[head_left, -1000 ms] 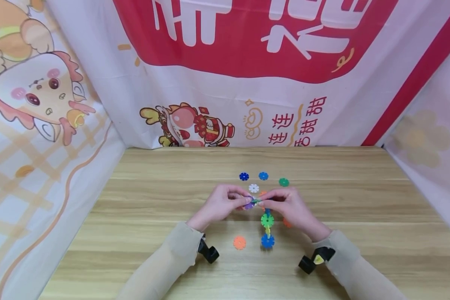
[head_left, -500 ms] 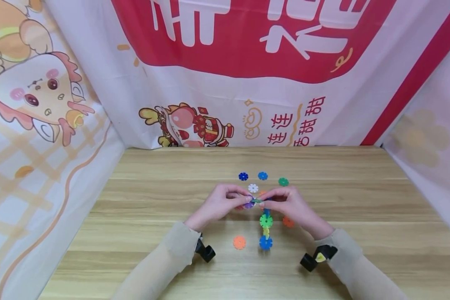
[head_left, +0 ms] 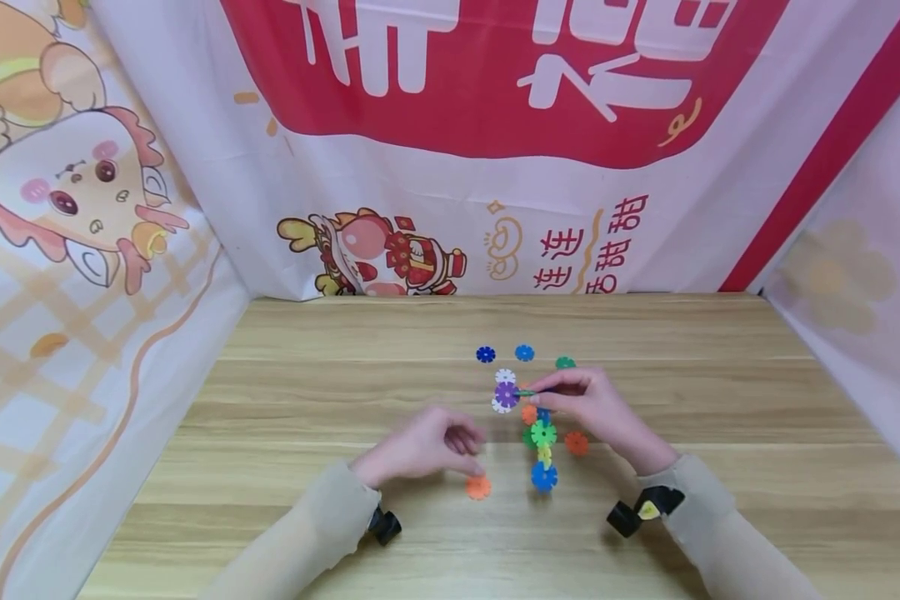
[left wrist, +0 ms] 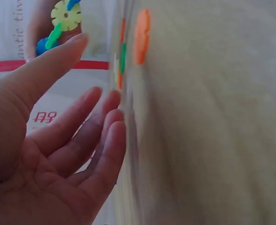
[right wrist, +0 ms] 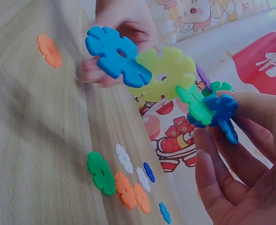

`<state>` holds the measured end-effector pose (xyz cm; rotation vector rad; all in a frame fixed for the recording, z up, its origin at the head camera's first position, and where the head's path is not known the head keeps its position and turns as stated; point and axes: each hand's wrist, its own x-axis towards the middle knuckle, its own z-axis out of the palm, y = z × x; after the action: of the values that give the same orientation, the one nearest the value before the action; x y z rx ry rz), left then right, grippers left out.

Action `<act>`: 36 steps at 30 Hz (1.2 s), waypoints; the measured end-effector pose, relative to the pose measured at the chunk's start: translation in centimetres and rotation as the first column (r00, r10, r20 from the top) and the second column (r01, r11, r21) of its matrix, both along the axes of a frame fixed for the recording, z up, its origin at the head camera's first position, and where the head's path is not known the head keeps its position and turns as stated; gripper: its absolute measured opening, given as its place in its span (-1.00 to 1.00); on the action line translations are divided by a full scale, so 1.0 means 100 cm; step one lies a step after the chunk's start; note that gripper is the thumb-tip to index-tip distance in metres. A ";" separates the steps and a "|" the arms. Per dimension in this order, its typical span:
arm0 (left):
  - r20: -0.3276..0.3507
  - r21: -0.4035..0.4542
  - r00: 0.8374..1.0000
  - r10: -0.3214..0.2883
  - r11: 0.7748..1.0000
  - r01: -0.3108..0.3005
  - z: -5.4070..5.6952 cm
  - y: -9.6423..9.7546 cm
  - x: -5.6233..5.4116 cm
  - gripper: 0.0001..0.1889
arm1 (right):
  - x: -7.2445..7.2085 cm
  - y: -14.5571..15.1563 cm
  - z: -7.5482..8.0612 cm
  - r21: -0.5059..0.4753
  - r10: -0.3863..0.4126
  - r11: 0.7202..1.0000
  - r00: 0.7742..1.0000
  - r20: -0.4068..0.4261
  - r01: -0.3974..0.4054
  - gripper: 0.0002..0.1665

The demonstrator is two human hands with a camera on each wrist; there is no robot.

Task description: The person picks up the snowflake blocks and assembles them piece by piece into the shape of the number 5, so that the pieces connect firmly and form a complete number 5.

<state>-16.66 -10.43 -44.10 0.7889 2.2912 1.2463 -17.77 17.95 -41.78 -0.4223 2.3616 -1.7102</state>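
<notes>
My right hand pinches a chain of notched plastic snowflake discs above the table. The chain's blue end disc, yellow disc and light green disc show in the right wrist view, with dark blue discs at the fingertips. A purple disc stands at its left end in the head view. My left hand holds nothing, thumb and fingers apart, close over the table beside a loose orange disc. In the left wrist view, that orange disc lies beyond the thumb tip.
Loose discs lie on the wooden table: a dark blue one, a blue one, a green one, white ones, and an orange-red one right of the chain. Printed cloth hangs behind the table.
My left hand has let go of the purple disc's end of the chain and moved down and left to the loose orange disc. My right hand keeps holding the chain, raised slightly.
</notes>
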 end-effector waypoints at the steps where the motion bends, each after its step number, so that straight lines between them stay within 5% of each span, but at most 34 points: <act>1: 0.001 -0.021 1.000 -0.014 1.000 0.014 -0.001 0.000 0.002 -0.60 | 0.000 0.000 0.000 0.003 -0.002 1.000 1.000 0.000 0.002 -0.76; 11: -0.031 -0.155 0.997 -0.064 0.986 0.059 -0.001 0.007 0.011 -0.70 | -0.001 0.002 -0.003 0.002 -0.002 1.000 1.000 -0.001 0.002 -0.77; 20: -0.071 -0.187 0.993 -0.090 0.980 0.075 -0.001 0.009 0.011 -0.73 | 0.000 0.001 -0.004 -0.011 -0.001 1.000 1.000 -0.006 0.001 -0.79; 29: 0.013 -0.120 0.998 -0.064 0.991 0.065 -0.003 0.009 0.009 -0.71 | 0.001 0.000 -0.003 0.010 -0.008 1.000 1.000 0.000 0.008 -0.78; 36: 0.027 -0.041 0.999 0.020 0.999 -0.019 -0.003 0.009 0.007 -0.79 | 0.001 0.002 -0.004 0.000 0.005 1.000 1.000 -0.013 -0.005 -0.78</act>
<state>-15.97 -9.58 -44.37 0.7325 2.2998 1.2079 -17.68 18.11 -42.18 -0.4406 2.3672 -1.7104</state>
